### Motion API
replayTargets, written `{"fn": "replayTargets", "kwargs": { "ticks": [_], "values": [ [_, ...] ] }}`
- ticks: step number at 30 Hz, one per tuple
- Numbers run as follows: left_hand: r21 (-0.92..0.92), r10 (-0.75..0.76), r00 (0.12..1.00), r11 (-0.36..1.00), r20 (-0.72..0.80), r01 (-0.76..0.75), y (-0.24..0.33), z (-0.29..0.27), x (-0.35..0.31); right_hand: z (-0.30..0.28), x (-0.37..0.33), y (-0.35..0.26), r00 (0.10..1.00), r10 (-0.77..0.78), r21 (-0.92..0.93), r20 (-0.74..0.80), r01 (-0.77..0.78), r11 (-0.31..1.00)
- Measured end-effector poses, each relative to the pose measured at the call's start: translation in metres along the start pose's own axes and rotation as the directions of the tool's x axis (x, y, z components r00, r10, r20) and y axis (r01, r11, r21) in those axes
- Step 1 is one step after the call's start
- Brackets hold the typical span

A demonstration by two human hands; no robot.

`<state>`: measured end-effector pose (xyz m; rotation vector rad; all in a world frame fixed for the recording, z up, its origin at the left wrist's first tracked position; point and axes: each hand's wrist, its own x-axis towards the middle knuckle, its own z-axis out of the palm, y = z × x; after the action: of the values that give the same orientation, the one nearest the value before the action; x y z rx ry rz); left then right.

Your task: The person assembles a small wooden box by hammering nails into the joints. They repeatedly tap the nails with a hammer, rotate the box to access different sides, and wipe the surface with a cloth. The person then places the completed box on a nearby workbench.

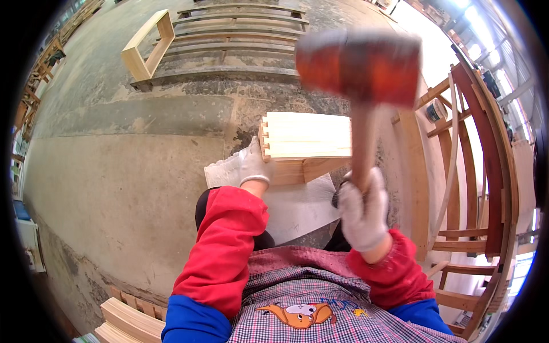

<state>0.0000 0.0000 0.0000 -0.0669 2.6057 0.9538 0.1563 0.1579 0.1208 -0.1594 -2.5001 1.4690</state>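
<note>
A pale wooden box frame (pixel 309 134) with finger joints along its left corner stands in front of me. My left hand (pixel 254 163), in a white glove, grips its left end. In my right hand (pixel 363 208), also gloved, is the wooden handle of a mallet (pixel 360 66), raised above the box's right side. The mallet's head is large, worn red and dark, and blurred by motion. It hides part of the scene behind it. Under the box lies a white sheet (pixel 300 214) on the floor.
At the far left a finished-looking wooden frame (pixel 135 62) stands on a slatted wooden rack (pixel 229 73). Along the right side lean tall wooden frames (pixel 469 154). Stacked pale boards (pixel 128 320) lie at lower left. The concrete floor (pixel 126 188) is stained.
</note>
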Motion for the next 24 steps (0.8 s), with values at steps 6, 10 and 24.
{"fn": "replayTargets", "kwargs": {
  "ticks": [6, 10, 24],
  "values": [
    [0.073, 0.107, 0.993, 0.992, -0.056, -0.102, 0.007, -0.012, -0.025, -0.004, 0.026, 0.034, 0.954, 0.221, -0.593, 0.204, -0.059, 0.803],
    [0.094, -0.006, 0.997, 0.995, -0.072, 0.013, 0.006, -0.010, -0.011, -0.023, 0.021, 0.005, 0.978, 0.149, -0.394, 0.148, -0.080, 0.915],
    [-0.024, 0.037, 0.997, 0.999, -0.068, -0.038, -0.012, 0.012, 0.011, -0.014, 0.033, 0.003, 0.970, 0.132, -0.337, 0.202, -0.058, 0.940]
  ]
}}
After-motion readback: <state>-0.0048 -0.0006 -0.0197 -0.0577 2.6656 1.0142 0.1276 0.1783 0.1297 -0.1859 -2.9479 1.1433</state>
